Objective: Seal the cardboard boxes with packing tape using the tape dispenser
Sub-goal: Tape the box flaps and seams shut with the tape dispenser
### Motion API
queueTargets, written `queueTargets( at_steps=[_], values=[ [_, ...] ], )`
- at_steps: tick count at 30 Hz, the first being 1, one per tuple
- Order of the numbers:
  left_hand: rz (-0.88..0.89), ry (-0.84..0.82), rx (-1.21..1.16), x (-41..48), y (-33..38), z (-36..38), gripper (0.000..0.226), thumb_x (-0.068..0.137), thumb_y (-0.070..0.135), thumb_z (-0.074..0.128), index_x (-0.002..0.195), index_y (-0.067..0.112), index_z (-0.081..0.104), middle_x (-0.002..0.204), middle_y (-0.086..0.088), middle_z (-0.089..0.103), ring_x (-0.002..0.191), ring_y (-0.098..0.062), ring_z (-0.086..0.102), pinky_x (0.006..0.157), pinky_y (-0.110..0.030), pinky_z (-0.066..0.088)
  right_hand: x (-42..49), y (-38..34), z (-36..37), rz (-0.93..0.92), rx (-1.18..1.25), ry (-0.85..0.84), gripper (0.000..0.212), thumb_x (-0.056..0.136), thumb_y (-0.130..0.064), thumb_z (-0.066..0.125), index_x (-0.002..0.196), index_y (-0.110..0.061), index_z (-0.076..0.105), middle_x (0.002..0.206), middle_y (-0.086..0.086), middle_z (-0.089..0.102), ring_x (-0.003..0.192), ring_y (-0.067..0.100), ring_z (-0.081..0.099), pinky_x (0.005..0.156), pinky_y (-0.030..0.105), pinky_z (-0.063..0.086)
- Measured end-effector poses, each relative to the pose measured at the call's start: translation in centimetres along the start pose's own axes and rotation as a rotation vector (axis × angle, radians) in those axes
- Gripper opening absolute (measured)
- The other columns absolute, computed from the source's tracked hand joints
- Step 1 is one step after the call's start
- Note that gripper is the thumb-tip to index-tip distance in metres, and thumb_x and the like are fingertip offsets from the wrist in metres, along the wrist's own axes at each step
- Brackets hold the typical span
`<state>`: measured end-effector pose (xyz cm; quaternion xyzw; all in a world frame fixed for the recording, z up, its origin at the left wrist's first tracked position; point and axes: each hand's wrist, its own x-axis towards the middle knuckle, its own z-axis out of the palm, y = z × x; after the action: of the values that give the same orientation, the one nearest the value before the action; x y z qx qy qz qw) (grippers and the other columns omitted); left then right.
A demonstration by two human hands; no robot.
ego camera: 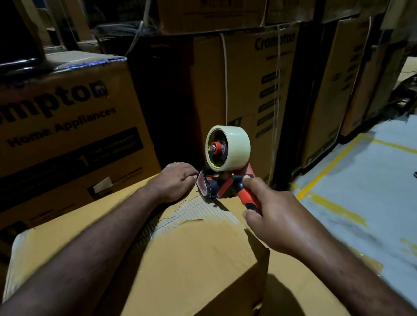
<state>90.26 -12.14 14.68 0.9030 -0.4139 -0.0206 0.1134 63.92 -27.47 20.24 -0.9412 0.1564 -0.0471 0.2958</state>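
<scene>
Stacked cartons (54, 126) wall a dim storeroom, with a box (186, 256) in front.
Right hand (268, 213) grips the red handle of the dispenser (220, 186), whose nose rests on the box's far top edge by a torn patch (194, 210). Left hand (172, 181) lies palm-down with loose fingers on that edge, just beside the nose. Grey floor (384, 192) lies right.

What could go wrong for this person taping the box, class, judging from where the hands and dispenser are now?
1. The left hand rests right beside the front end of the tape dispenser, which the right hand grips; a cutter there might nick it.
2. The torn patch on the cardboard box shows bare corrugation, so tape may stick poorly there.
</scene>
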Motion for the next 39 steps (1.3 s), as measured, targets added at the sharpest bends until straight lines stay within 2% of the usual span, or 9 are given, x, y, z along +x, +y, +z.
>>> queueTargets(
  at_steps=[7, 11, 15, 19, 26, 30, 33, 37, 39],
  values=[
    [-0.021, 0.024, 0.017, -0.3, 0.5, 0.1, 0.042, 0.105, 0.041, 0.033, 0.128, 0.024, 0.064, 0.134, 0.004, 0.06, 0.13, -0.015, 0.048, 0.115, -0.048, 0.031, -4.2, 0.8, -1.9, 0.0, -0.079, -0.022, 0.058, 0.101, -0.035, 0.051, 0.146, -0.049, 0.018, 0.101, -0.007, 0.044, 0.077, 0.002, 0.048, 0.056, 0.014, 0.037],
    [-0.082, 0.063, 0.049, -0.6, 2.7, -0.1, 0.036, 0.107, 0.034, 0.036, 0.125, 0.023, 0.066, 0.136, 0.005, 0.06, 0.133, -0.014, 0.047, 0.123, -0.061, 0.0, -5.1, 0.4, -1.8, 0.025, -0.068, -0.001, 0.058, 0.101, -0.033, 0.052, 0.146, -0.048, 0.019, 0.097, -0.007, 0.045, 0.075, 0.002, 0.049, 0.054, 0.015, 0.038],
    [-0.025, 0.052, -0.3, -1.6, 6.2, 1.5, 0.041, 0.106, 0.049, 0.038, 0.11, 0.026, 0.072, 0.113, 0.01, 0.066, 0.113, -0.01, 0.053, 0.118, -0.053, 0.029, -6.0, 0.0, -1.5, 0.039, -0.07, -0.005, 0.057, 0.102, -0.03, 0.049, 0.145, -0.048, 0.017, 0.086, -0.01, 0.045, 0.074, 0.005, 0.054, 0.055, 0.018, 0.044],
    [-0.013, -0.021, -0.182, -1.7, 6.2, 1.2, 0.039, 0.107, 0.039, 0.042, 0.096, 0.02, 0.074, 0.103, 0.006, 0.072, 0.099, -0.009, 0.055, 0.12, -0.046, 0.022, -5.9, -0.1, -1.1, 0.045, -0.073, -0.003, 0.059, 0.101, -0.03, 0.051, 0.145, -0.048, 0.017, 0.088, -0.007, 0.05, 0.074, 0.008, 0.057, 0.059, 0.026, 0.053],
    [-0.018, 0.038, -0.109, -2.0, 6.8, 1.5, 0.043, 0.107, 0.04, 0.043, 0.09, 0.011, 0.071, 0.091, -0.006, 0.067, 0.091, -0.021, 0.056, 0.097, -0.041, 0.037, -8.1, 0.7, -1.8, 0.032, -0.083, 0.025, 0.058, 0.101, -0.033, 0.053, 0.145, -0.049, 0.019, 0.098, -0.007, 0.043, 0.074, 0.002, 0.046, 0.052, 0.017, 0.036],
    [0.0, 0.022, -0.115, -2.1, 7.4, 1.3, 0.05, 0.105, 0.05, 0.041, 0.072, 0.017, 0.058, 0.071, -0.002, 0.057, 0.068, -0.01, 0.048, 0.089, -0.039, 0.035, -11.7, 1.5, -2.9, 0.076, -0.126, 0.015, 0.057, 0.1, -0.038, 0.052, 0.144, -0.053, 0.019, 0.102, -0.006, 0.042, 0.072, 0.0, 0.045, 0.052, 0.014, 0.032],
    [-0.013, -0.013, -0.07, -2.1, 8.3, 1.2, 0.051, 0.104, 0.055, 0.039, 0.075, 0.019, 0.06, 0.077, -0.002, 0.063, 0.077, -0.012, 0.054, 0.115, -0.05, 0.028, -12.5, 2.4, -2.9, 0.098, -0.077, 0.032, 0.057, 0.099, -0.037, 0.054, 0.144, -0.051, 0.021, 0.108, -0.005, 0.048, 0.07, 0.002, 0.051, 0.054, 0.018, 0.038],
    [0.029, -0.041, 0.144, -2.5, 11.5, 0.2, 0.041, 0.105, 0.049, 0.042, 0.106, 0.018, 0.07, 0.106, 0.003, 0.07, 0.114, -0.016, 0.06, 0.123, -0.056, 0.014, -12.7, 2.6, -3.1, 0.096, -0.047, 0.048, 0.058, 0.1, -0.034, 0.054, 0.146, -0.05, 0.022, 0.111, -0.005, 0.046, 0.069, 0.002, 0.053, 0.053, 0.016, 0.038],
    [0.113, -0.081, -0.004, -3.2, 12.7, 0.8, 0.03, 0.105, 0.036, 0.05, 0.106, 0.016, 0.072, 0.105, 0.002, 0.071, 0.107, -0.016, 0.064, 0.117, -0.049, 0.032, -12.7, 2.5, -3.1, 0.091, -0.058, 0.052, 0.059, 0.1, -0.033, 0.054, 0.147, -0.048, 0.021, 0.11, -0.006, 0.044, 0.07, -0.001, 0.049, 0.052, 0.014, 0.035]
  ],
)
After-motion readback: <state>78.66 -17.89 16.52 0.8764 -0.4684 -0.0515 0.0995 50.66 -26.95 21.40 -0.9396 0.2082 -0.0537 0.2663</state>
